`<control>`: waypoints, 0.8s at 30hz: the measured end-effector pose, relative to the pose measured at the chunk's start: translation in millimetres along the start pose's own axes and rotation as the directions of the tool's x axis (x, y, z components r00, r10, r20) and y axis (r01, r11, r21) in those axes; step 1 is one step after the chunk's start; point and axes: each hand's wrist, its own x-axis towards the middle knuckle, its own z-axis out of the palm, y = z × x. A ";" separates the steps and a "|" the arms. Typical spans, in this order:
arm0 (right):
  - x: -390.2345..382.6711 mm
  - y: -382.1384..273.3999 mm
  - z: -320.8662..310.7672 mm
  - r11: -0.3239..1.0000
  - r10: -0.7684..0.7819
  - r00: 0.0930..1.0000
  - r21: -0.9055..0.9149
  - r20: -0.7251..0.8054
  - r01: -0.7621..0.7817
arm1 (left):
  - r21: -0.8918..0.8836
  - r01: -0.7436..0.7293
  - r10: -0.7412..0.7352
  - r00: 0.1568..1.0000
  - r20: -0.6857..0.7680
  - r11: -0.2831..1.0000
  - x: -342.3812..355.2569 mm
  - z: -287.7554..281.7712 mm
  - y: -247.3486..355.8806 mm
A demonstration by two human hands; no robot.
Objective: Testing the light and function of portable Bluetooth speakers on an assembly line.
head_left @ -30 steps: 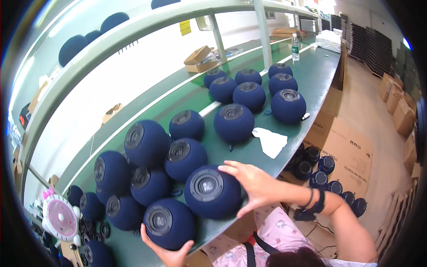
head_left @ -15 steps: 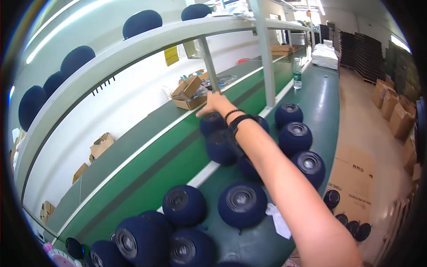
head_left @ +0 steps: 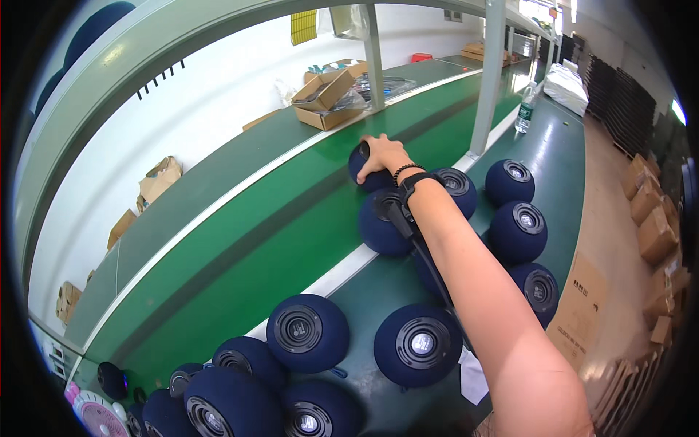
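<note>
My right arm stretches from the lower right across a group of round dark-blue speakers, a dark band and a beaded bracelet on its wrist. My right hand (head_left: 384, 155) is closed over the farthest speaker (head_left: 358, 162) on the green conveyor belt (head_left: 247, 244), its thumb on the near side. Just in front, another speaker (head_left: 384, 222) sits partly behind the wrist. A speaker with a black ringed disc (head_left: 419, 345) stands nearer, beside another (head_left: 307, 333) to its left. My left hand is out of view.
Several more speakers (head_left: 233, 400) crowd the near left, and others (head_left: 518, 231) line the bench's right side. A metal post (head_left: 489, 80) rises beside the belt. Beyond stand a water bottle (head_left: 525, 109) and open cardboard boxes (head_left: 325, 102). A pink fan (head_left: 98, 415) is at lower left.
My right hand has come down from above the far speaker and closed over it. The view has shifted, so the shelf's upper speakers have mostly left the picture.
</note>
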 end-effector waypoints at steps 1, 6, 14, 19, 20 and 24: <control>-2.9 4.6 -5.0 0.997 -0.068 0.992 0.016 -0.102 0.070 | -0.003 -0.009 0.009 1.000 0.013 1.000 3.9 -0.5 -5.9; -49.5 9.2 -110.9 0.850 -0.490 0.836 0.077 -0.245 0.521 | -0.051 -0.034 0.039 0.994 0.106 0.998 8.9 -11.1 -24.0; -247.5 20.1 -181.5 0.772 -0.636 0.772 -0.003 -0.022 0.636 | -0.150 -0.136 0.166 0.964 0.208 0.979 12.7 -25.3 -61.4; -311.9 49.9 -165.7 0.806 -0.583 0.812 -0.140 -0.024 0.575 | -0.228 -0.228 0.281 0.929 0.239 0.947 10.4 -25.0 -88.1; -321.4 54.2 -162.7 0.810 -0.568 0.823 -0.179 -0.006 0.558 | -0.235 -0.244 0.300 0.923 0.240 0.941 7.0 -30.0 -87.0; -314.7 101.9 -131.8 0.832 -0.553 0.820 -0.061 -0.149 0.551 | -0.313 -0.298 0.385 0.883 0.270 0.902 7.3 -15.4 -81.8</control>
